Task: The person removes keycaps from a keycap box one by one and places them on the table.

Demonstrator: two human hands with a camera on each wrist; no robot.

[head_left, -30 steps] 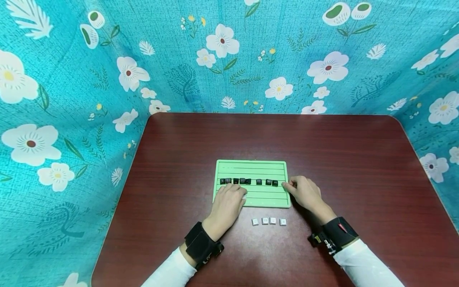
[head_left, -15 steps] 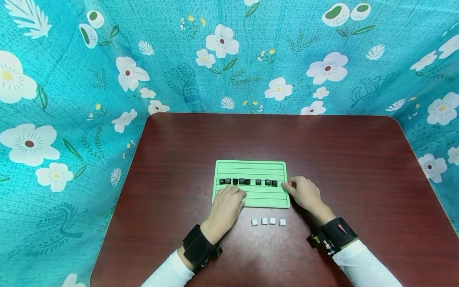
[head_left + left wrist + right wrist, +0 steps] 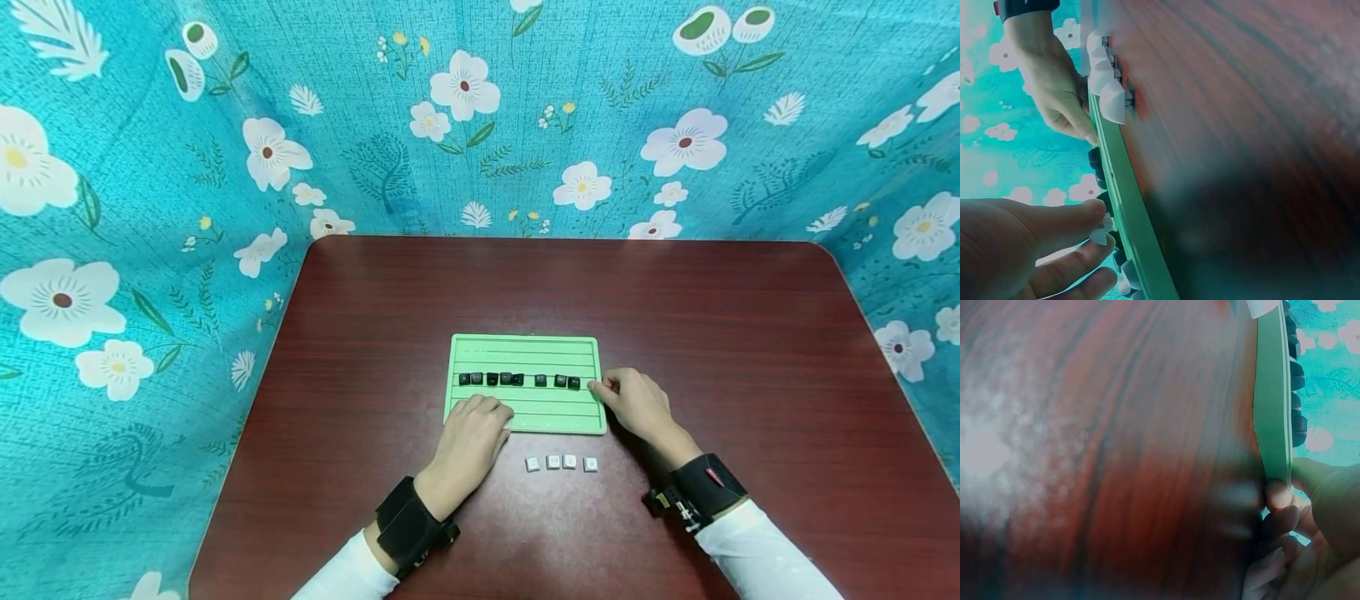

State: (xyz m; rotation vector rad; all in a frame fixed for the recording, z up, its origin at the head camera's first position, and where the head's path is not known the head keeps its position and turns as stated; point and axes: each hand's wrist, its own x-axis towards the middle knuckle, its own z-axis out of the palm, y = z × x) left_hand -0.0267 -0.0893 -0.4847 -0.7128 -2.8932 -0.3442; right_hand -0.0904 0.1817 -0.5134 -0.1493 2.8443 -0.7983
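Observation:
A green ridged board (image 3: pixel 555 408) lies on the table, with a row of black keycaps (image 3: pixel 506 379) across its middle. My left hand (image 3: pixel 471 440) is over the board's near left part. In the left wrist view, its thumb and forefinger pinch a white keycap (image 3: pixel 1100 234), close to the board's edge. More white keycaps (image 3: pixel 1129 275) sit on the board beyond those fingers; the hand hides them in the head view. My right hand (image 3: pixel 637 404) grips the board's right edge, thumb on top and fingers below, as the right wrist view shows.
Several loose white keycaps (image 3: pixel 553 462) lie in a line on the dark red-brown table (image 3: pixel 675 300), just in front of the board. A blue flowered cloth (image 3: pixel 375 117) hangs behind and beside the table.
My left hand has drawn back slightly toward the board's near edge. The right hand keeps its hold in the same place, and the loose white keycaps have not moved.

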